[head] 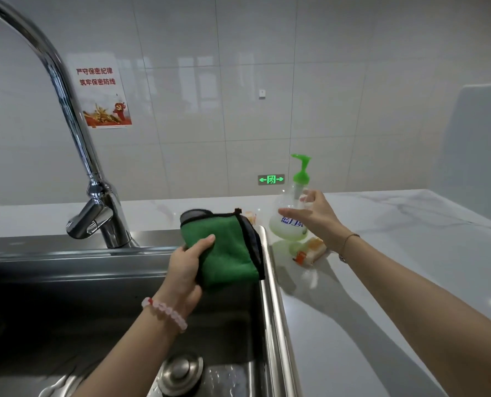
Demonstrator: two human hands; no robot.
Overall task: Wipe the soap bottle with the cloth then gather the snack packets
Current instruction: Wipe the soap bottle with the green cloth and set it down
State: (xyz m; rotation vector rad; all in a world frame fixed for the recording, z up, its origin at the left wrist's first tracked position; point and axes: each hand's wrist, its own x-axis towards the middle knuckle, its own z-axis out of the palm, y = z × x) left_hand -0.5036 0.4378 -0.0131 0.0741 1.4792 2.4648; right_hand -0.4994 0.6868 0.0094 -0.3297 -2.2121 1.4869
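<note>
A clear soap bottle [287, 224] with a green pump and pale green liquid stands on the white counter just right of the sink. My right hand [314, 214] reaches around its right side, fingers spread and touching or nearly touching it, not closed. A folded green cloth [232, 250] with a dark grey edge is held over the sink's right rim by my left hand [188, 265]. One orange-and-white snack packet [310, 250] lies on the counter in front of the bottle, under my right wrist. Another packet [250, 216] peeks out behind the cloth.
A steel sink [66, 282] with a drain plug [181, 371] fills the lower left. A tall chrome tap [101, 219] rises at its back. White marbled counter [410, 253] stretches right. A tiled wall with a poster [102, 96] is behind.
</note>
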